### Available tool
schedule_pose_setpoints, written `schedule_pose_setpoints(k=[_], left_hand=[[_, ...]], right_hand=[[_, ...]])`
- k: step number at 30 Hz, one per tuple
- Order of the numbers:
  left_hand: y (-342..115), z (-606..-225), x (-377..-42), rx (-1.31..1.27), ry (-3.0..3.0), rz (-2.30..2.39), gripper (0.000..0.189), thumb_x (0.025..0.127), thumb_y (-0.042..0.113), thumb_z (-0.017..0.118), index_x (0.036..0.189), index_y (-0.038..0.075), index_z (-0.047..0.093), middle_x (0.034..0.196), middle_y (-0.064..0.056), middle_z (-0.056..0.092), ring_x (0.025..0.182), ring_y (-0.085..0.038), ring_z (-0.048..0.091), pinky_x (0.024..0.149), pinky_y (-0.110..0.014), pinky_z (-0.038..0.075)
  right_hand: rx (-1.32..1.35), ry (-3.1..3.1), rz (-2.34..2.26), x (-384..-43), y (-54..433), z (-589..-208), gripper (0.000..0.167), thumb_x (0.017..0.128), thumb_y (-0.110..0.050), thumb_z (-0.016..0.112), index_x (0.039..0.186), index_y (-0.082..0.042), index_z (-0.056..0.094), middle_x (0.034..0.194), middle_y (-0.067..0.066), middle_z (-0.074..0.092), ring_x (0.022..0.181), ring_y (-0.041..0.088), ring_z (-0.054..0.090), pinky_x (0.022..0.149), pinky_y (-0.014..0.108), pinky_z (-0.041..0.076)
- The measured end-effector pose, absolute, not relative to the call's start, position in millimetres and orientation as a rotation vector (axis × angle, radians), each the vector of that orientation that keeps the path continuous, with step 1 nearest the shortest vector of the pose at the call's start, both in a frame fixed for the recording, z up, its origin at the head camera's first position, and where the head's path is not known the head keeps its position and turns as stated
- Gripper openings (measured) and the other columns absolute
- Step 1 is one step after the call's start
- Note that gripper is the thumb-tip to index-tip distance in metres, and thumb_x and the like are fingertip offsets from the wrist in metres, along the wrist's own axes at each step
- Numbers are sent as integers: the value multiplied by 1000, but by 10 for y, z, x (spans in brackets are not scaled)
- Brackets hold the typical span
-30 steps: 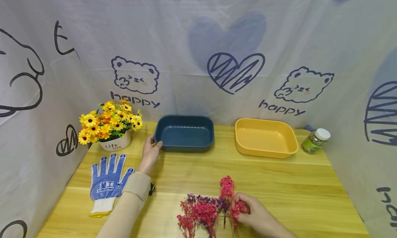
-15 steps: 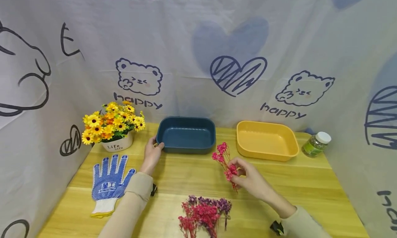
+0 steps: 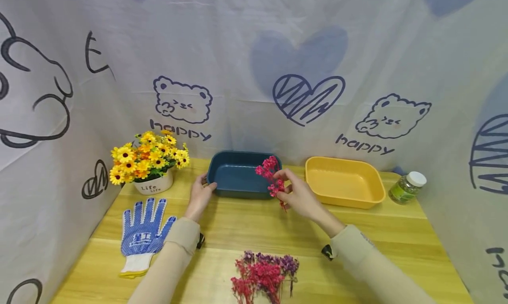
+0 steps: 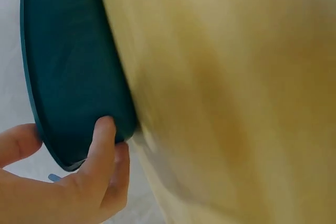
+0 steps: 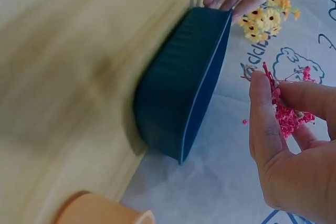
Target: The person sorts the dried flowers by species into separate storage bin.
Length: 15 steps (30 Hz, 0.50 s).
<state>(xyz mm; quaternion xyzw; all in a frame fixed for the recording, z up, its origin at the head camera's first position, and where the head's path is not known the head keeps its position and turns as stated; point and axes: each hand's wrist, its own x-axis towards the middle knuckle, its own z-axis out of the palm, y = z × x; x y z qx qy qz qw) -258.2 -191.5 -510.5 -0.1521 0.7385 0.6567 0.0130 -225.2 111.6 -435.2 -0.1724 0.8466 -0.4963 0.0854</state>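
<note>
My left hand (image 3: 199,197) grips the left front corner of a dark blue plastic basin (image 3: 238,192); in the left wrist view its fingers lie on both sides of the wall. My right hand (image 3: 296,196) pinches a sprig of pink dried flowers (image 3: 267,166) by its stems, the blossoms overlapping the basin's right end in the head view. The right wrist view has the stem ends at the fingertips and the pink blossoms (image 5: 289,119) partly hidden by the hand. Nearer the front edge lies a bunch of pink and purple dried flowers (image 3: 262,273).
A yellow basin (image 3: 345,201) stands right of the blue one, with a white-lidded jar (image 3: 407,187) beyond it. At left are a pot of yellow flowers (image 3: 152,185) and a blue-and-white work glove (image 3: 143,238). Printed cloth (image 3: 238,53) walls in the table.
My right hand has lifted the pink sprig from the bunch and carried it forward and left to the blue basin. The left hand keeps its hold on the basin's corner.
</note>
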Motion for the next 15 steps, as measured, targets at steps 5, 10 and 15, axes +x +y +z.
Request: schedule_pose_setpoints(k=[5, 10, 15], left_hand=[[-1931, -5047, -2635, -485, 2268, 2034, 62, 105, 7, 50, 164, 0, 31, 154, -27, 45, 109, -26, 58, 93, -39, 55], [-1974, -4993, -2666, -485, 2217, 2030, 64, 103, 2, 48, 165, 3, 31, 153, -26, 45, 101, -25, 57, 93, -43, 56], [-2002, -4976, -2681, -461, 2175, 2021, 67, 103, 0, 46, 167, 5, 27, 159, -27, 39, 135, -41, 53, 114, -58, 50]], right_hand=[[-571, 2614, -1359, -2458, 978, -4322, 45, 99, 1, 67, 142, -11, 58, 143, 17, 57, 65, 19, 59, 57, 29, 59], [-576, 2667, -1262, -2622, 807, -4321, 47, 98, 0, 69, 143, -12, 58, 140, 15, 57, 60, 19, 61, 55, 29, 56], [-565, 2672, -1240, -2756, 611, -4315, 48, 98, 2, 68, 143, -14, 58, 138, 14, 55, 60, 17, 61, 56, 28, 55]])
